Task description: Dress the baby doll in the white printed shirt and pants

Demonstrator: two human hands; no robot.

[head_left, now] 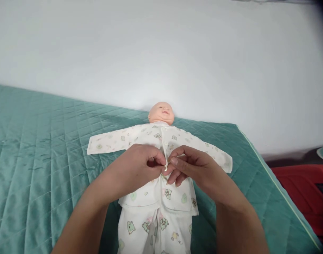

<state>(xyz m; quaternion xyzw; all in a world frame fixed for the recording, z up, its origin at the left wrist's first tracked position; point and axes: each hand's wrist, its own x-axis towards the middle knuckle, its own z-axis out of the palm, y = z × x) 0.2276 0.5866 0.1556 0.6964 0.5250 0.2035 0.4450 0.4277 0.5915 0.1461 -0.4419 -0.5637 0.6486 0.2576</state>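
A baby doll (161, 112) lies on its back, dressed in a white baby shirt (177, 197) with a bear print and matching trousers (174, 229). Both sleeves are spread out to the sides. At the middle of the chest, my left hand (140, 165) pinches the shirt's front edge between thumb and forefinger. My right hand (190, 164) meets it there, thumb and forefinger closed on the opposite edge of the opening. A small pale button (166, 169) shows between the fingertips. Higher up the front, the edges lie together; the fingers partly hide the cloth they grip.
A green quilted cover (39, 169) lies under the doll, its piped edge (277, 183) running down the right. Behind the doll's head rises a white wall (150, 53). Something red (301, 190) stands beyond the bed's right edge.
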